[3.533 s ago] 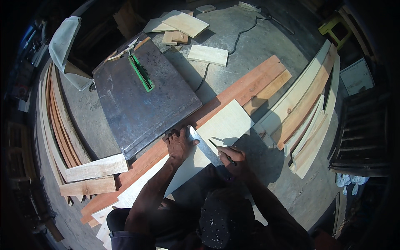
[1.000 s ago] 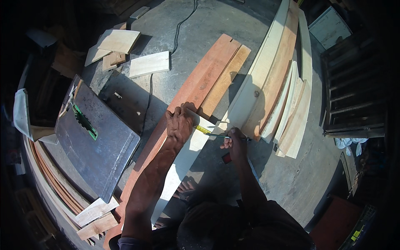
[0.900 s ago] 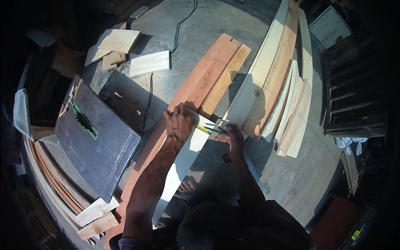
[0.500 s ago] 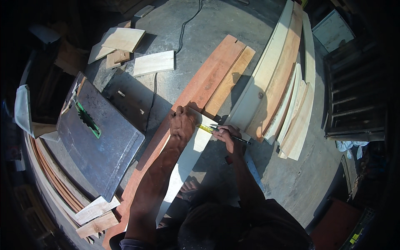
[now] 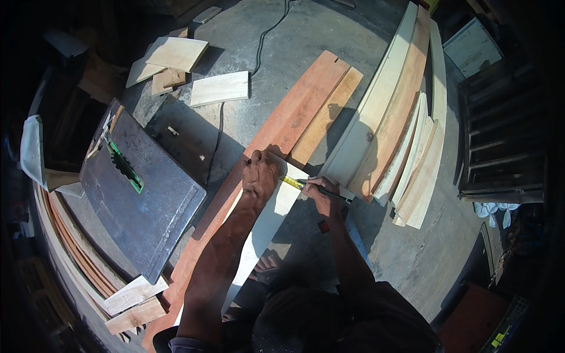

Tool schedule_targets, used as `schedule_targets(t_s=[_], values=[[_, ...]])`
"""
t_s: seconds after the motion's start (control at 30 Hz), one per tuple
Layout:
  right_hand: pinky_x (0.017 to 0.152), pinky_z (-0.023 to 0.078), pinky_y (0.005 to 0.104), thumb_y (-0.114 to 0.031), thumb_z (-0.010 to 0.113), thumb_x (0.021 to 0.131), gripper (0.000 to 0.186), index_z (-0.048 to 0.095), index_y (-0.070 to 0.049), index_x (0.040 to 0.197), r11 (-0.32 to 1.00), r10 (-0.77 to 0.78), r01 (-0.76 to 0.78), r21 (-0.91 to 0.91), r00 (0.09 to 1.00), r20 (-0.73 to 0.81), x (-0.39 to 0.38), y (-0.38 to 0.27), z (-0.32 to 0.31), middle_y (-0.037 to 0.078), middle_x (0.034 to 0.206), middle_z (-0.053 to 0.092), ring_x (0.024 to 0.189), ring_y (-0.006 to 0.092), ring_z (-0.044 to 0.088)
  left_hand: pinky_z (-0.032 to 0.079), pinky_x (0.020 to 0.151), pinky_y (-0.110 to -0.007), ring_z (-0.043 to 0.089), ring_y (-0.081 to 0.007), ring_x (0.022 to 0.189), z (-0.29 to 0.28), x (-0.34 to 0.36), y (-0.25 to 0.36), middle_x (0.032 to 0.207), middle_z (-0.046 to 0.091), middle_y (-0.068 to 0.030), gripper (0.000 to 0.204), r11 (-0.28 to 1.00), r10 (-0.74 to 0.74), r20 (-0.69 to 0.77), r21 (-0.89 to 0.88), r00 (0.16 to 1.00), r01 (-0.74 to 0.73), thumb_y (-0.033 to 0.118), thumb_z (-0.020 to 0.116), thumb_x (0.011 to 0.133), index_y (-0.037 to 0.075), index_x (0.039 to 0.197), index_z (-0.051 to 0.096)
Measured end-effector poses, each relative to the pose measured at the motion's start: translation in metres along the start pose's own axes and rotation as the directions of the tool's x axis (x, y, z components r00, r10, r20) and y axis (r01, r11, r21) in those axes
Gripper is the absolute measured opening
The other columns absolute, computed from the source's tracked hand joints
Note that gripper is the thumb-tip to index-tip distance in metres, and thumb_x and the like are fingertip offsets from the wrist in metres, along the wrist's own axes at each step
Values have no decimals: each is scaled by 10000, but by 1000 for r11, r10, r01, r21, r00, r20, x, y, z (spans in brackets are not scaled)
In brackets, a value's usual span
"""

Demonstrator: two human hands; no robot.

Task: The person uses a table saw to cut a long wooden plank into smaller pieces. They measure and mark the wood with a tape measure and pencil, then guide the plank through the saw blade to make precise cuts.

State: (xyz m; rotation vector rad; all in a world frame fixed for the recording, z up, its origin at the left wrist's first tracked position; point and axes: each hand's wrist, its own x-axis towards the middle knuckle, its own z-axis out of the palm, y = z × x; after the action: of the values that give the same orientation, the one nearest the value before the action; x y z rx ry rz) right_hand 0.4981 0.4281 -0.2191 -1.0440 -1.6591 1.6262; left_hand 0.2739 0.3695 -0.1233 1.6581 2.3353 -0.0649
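Yellow tape measure (image 5: pixel 289 182) lies with its short exposed strip of blade across the sunlit end of a pale board (image 5: pixel 275 213), between the person's two hands. The left hand (image 5: pixel 261 175) is palm-down over the far edge of that board, its fingers bent and close together, probably weighing on wood and tape at once so that neither slips; what lies under the palm cannot be told. The right hand (image 5: pixel 321 196) is closed around a dark pen (image 5: pixel 340 196), the point turned inward to the blade at the near edge, a hold that seems to keep the writing tip beside the scale while the fingertips steady the tape. A small dark-red thing (image 5: pixel 323 226) just below the right wrist could be the tape's case, though shade makes this unsure. Beside the right forearm shows a flat, bluish metal strip (image 5: pixel 357 240), straight-edged and smooth. The board is broad, flat and nearly white, fine in grain; next to it runs a long reddish plank (image 5: pixel 299 109), coarser and warmer in tone, with a narrower tan plank (image 5: pixel 329 117) along its side, the pair making a low, firm backing. To the left stands a saw table (image 5: pixel 147 200) of dark, scuffed metal, a toothed blade showing in its green-edged slot (image 5: pixel 126 167). Long pale planks (image 5: pixel 376 120) lie to the right on rough grey concrete (image 5: pixel 412 270).
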Motion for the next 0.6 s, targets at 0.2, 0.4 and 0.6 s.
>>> schedule_targets(t_s=[0.2,0.4,0.6], values=[[814,583,345,-75,705,932,135,697,11,1035,996,-58,62,60,996,-62,-1,-4,8,108,965,714,881,175,685,486,1028,-526,520,-279,1304,7,1,-2,1282,612,-81,228,999,16,-28,29,999,-15,338,711,933,212,1110,780],[831,623,369,-44,671,964,137,674,50,1063,1000,24,-25,-19,999,-49,-2,-7,8,145,1030,699,942,213,704,483,1033,-521,516,-272,1316,10,0,-2,1307,609,-84,224,1000,17,-47,12,999,-17,321,699,944,213,1123,779],[875,646,417,-71,658,1012,176,658,54,1136,963,109,-61,261,979,-174,-8,-23,9,149,1055,693,974,234,722,488,1040,-522,564,-291,1275,-3,-9,-7,1353,602,-96,200,989,38,-63,-143,997,-47,280,647,971,219,1096,791]])
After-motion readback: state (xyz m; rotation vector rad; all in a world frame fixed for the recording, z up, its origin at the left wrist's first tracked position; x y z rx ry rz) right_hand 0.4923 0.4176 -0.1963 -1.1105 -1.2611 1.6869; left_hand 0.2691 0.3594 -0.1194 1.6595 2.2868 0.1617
